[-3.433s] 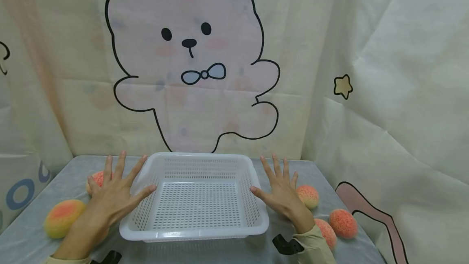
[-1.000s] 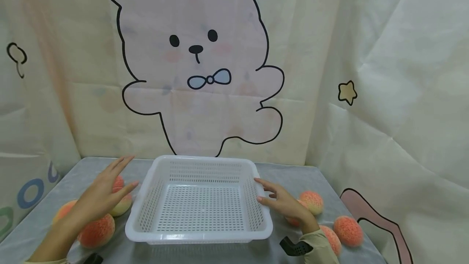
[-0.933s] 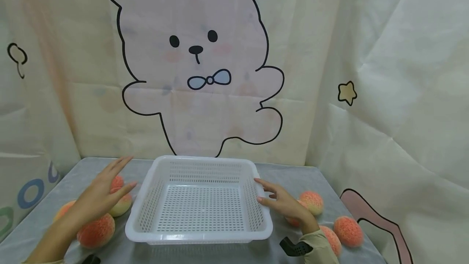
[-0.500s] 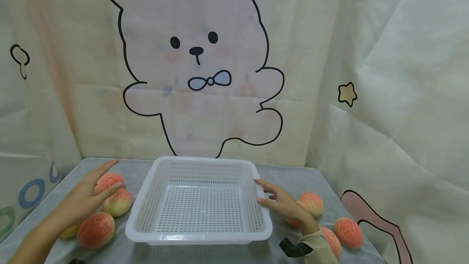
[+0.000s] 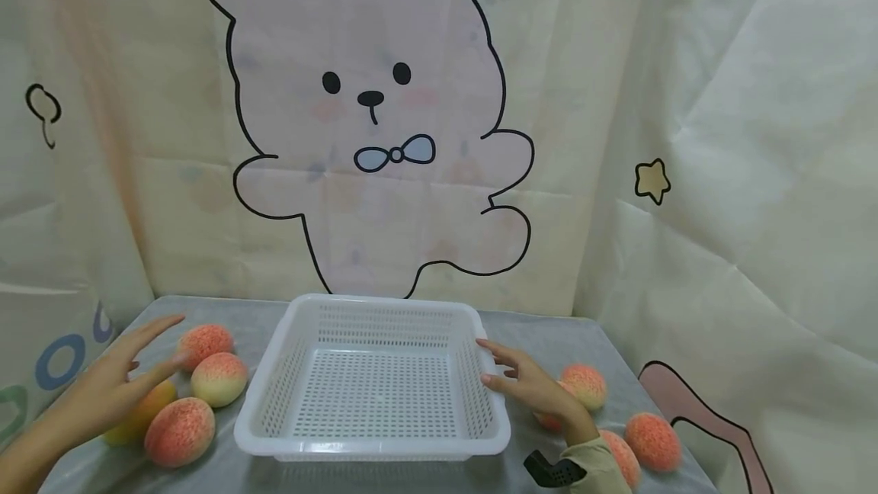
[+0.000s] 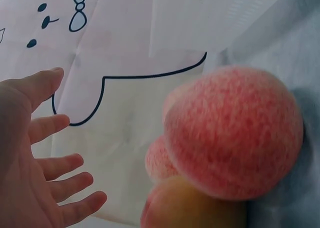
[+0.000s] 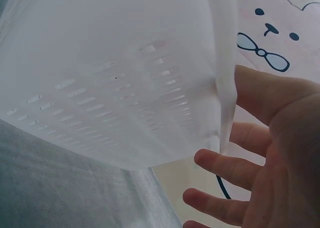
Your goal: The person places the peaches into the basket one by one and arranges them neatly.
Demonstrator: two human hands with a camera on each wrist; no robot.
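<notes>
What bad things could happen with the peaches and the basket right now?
The left hand hovers open over four peaches bunched together; grabbing the yellow-orange peach might nudge the near peach, and round fruit may roll toward the table's front edge. The right hand only touches the white basket at its rim, so the light basket might slide if bumped. The peach behind that hand could also get knocked.

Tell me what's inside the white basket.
Nothing shows inside the basket: only its bare perforated floor and walls. The peaches lie outside on the table, beside it on both sides. The right hand is at its right rim, and the near wall's inner face is out of sight.
</notes>
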